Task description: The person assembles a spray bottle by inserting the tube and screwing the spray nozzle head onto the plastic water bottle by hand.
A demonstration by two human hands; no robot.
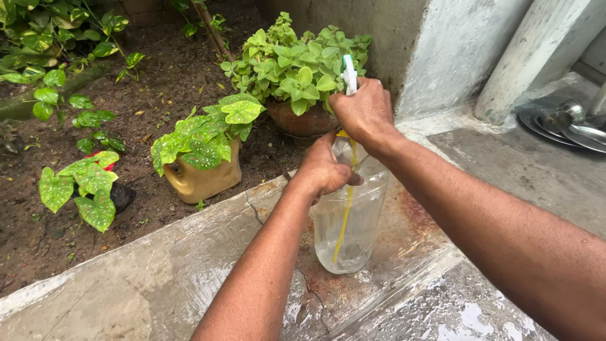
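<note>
A clear plastic spray bottle [349, 221] stands upright on a wet concrete ledge [158, 278], with a yellow tube running down inside it and a little water at the bottom. My left hand [323, 169] wraps around the bottle's shoulder. My right hand [364, 112] grips the white and green spray head [348, 71] on top of the bottle.
Behind the ledge lies bare soil with a leafy plant in a brown clay pot [302, 121], a spotted-leaf plant in a yellow container [201, 180] and more spotted leaves [82, 183] at left. Steel plates and a ladle [568, 120] rest at the far right by a concrete wall [454, 44].
</note>
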